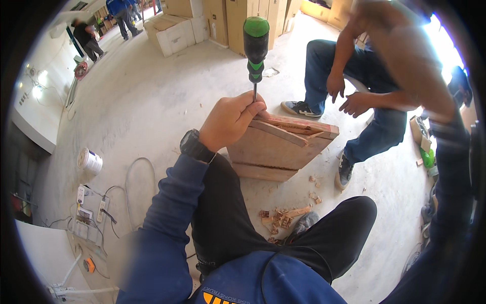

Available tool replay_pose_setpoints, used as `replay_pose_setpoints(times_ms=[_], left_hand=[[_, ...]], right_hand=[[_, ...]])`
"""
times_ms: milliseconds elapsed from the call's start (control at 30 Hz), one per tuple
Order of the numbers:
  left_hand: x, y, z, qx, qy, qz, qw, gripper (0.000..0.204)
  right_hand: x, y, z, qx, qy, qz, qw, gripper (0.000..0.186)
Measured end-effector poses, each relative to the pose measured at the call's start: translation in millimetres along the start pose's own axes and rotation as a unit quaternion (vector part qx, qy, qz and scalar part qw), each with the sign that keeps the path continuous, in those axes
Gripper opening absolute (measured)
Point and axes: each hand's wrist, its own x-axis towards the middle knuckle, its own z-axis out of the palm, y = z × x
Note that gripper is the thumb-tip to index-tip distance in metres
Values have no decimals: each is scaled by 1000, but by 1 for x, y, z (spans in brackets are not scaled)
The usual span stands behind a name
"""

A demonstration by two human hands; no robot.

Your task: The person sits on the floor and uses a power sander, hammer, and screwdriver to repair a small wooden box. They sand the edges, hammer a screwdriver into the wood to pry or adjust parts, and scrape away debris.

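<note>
My left hand [228, 120] is closed round the thin metal shaft of a screwdriver [255, 43] with a black and green handle. The screwdriver stands upright, its tip down at the top edge of a thick wooden panel [276, 147]; my fingers hide the exact contact. That edge is split, with a loose strip of wood [283, 133] slanting along it and splinters showing. The panel is propped on edge beyond my knees. My right hand [373, 15] is raised at the upper right, smeared by motion and partly cut off by the frame, so its grip is unclear.
A seated person in jeans [379, 121] faces the panel, both hands [357, 104] near their knees. Wood chips [283, 219] lie by my shoe. At left are a white bucket [90, 161], power strips [101, 210] and cables. Cardboard boxes [215, 23] stand behind; people [121, 17] are farther off.
</note>
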Motion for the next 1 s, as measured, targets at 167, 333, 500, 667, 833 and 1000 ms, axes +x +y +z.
replay_pose_setpoints(times_ms=[167, 333, 500, 667, 833, 1000], left_hand=[[-1, 2, -1, 11, -9, -11, 1000, 20], [-2, 3, -1, 8, -12, -17, 1000, 20], [-3, 3, -1, 2, -22, -31, 999, 18], [-1, -1, 0, -35, -25, -42, 998, 19], [3, -2, 5, -137, -8, -75, 988, 25], [3, -15, 11, -235, -1, -76, 969, 39]], right_hand=[[-2, -11, 5, 114, 15, 223, 968, 49], [0, -9, 12, 80, 145, 147, 975, 36], [-42, 3, 49, 222, -104, 311, 918, 24], [-79, -8, 116, 240, 9, 342, 909, 25], [-105, -31, 170, 354, 58, 390, 848, 34], [-105, -45, 202, 394, 79, 411, 819, 34]])
